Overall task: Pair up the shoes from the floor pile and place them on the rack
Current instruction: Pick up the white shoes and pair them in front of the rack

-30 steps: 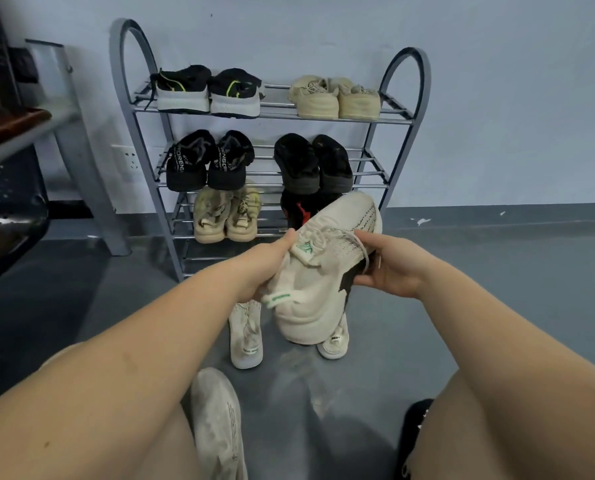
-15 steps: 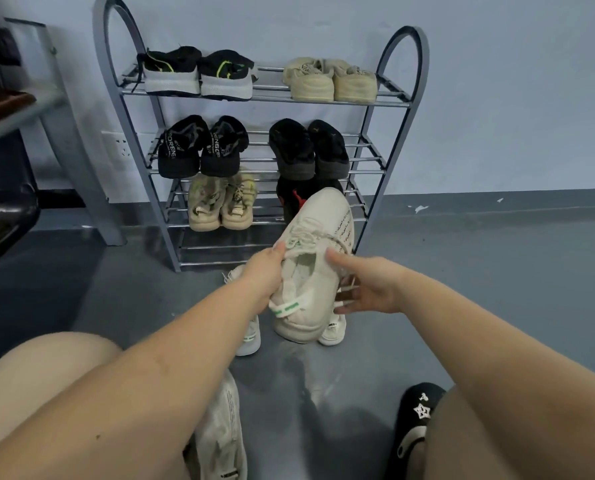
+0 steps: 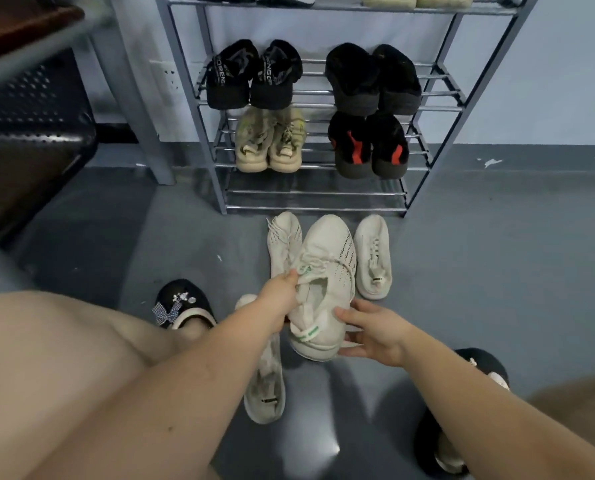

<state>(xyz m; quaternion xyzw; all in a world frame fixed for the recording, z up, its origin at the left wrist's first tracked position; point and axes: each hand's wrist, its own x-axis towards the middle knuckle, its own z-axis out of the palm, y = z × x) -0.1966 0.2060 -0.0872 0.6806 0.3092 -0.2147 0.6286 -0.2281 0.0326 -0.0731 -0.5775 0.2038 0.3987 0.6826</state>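
Observation:
A white knit sneaker with a green heel tab (image 3: 327,271) is held low over the floor, toe toward the rack. My left hand (image 3: 278,299) grips its collar by the laces. My right hand (image 3: 372,329) cups the heel from the right with loosely bent fingers. Three more white sneakers lie on the floor: one (image 3: 282,240) partly under the held shoe, one (image 3: 374,258) to its right, and one (image 3: 266,386) nearer me, partly hidden by my left forearm. The grey metal shoe rack (image 3: 316,195) stands ahead, its bottom shelf bare.
Pairs fill the rack's upper shelves: black sandals (image 3: 252,76), black slippers (image 3: 372,79), beige sneakers (image 3: 270,142), black-and-red shoes (image 3: 368,147). My feet in black slippers (image 3: 181,303) sit on the grey floor. A dark metal bench (image 3: 29,133) and a table leg stand at left.
The white sneaker has come down from in front of the rack's third shelf to just above the floor. The view tilted downward and my right hand slid to the heel.

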